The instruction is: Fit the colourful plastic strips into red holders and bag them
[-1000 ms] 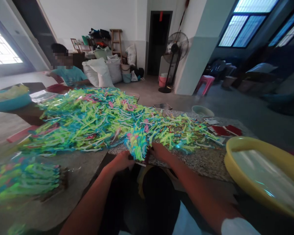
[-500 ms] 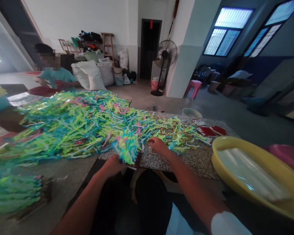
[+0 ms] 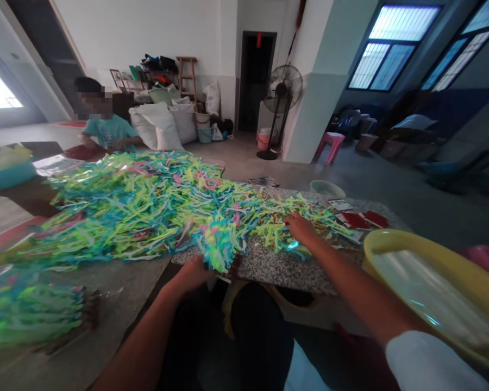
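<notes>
My left hand (image 3: pixel 191 274) is closed around the lower end of a bundle of coloured strips (image 3: pixel 220 244), at the near edge of the speckled stone tabletop (image 3: pixel 269 269). Blue, yellow-green and white strip ends fan out above that hand. Farther right, my right hand (image 3: pixel 302 229) reaches onto the thin right part of the strip pile (image 3: pixel 146 206). Its fingers are curled together at the strips, and whatever is between them is too small to make out. Small red and orange bits show among the strips there.
A yellow basin (image 3: pixel 377 244) with clear plastic sheets stands at the right. Red packets (image 3: pixel 356 220) lie at the table's far right. Bagged strips (image 3: pixel 32 312) sit at lower left. Another person (image 3: pixel 110 133) sits beyond the pile, near white sacks (image 3: pixel 158 125) and a fan (image 3: pixel 283 89).
My right hand has moved right and slightly away from me, from beside the bundle onto the strips. My left hand still holds the bundle. The view has turned slightly left.
</notes>
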Available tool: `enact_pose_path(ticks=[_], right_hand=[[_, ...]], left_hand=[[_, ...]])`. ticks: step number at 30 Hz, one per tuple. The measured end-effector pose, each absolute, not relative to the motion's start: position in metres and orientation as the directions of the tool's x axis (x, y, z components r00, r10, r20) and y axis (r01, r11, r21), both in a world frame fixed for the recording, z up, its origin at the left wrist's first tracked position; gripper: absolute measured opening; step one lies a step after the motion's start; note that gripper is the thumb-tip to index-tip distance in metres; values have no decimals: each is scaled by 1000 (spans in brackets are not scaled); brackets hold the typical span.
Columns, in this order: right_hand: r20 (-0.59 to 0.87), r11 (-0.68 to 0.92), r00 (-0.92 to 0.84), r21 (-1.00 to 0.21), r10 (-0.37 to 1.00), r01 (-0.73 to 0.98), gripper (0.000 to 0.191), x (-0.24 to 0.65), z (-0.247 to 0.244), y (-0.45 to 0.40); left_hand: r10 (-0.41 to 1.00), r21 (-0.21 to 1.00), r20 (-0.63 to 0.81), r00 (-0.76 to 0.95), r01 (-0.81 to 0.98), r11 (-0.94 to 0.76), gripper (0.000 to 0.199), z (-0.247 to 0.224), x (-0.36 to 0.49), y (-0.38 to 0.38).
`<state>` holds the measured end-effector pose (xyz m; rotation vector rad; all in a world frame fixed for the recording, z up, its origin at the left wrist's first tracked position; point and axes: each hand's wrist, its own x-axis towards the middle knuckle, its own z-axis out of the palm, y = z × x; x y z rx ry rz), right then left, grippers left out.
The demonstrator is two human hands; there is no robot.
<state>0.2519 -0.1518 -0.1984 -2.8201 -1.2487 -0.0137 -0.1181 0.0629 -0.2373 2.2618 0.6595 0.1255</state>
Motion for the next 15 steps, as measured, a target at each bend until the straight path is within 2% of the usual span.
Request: enact_pose_path(ticks=[2,4,6,8,11,15], right_hand=[[148,-675,702,-197,697,711,29,244,-193,-153],[189,-616,737,-439,648,654,27,226,-193,-152],[98,-491,762,-711,640,503,28,196,-199,-148],[-43,-371,735,-882,677,290,29,160,-210,-143],[-135,-317,654,-933,744,168,24,112,-228,-133],[-97,-375,656,-878,748,298,30,81,-243,-116]], left_hand=[[501,681,-122,857,440,-585,35,-236,-118,62],[504,661,-129,854,453,-598,33,-234,-118,59],[493,648,-128,860,449,-616,30,-230,-116,56],[473,636,-134,871,442,-633,26,-227,-114,52],[467,626,-143,873,445,-640,22,-224,-112,47],[486,618,-126,865,452,-644,22,-224,-112,45]])
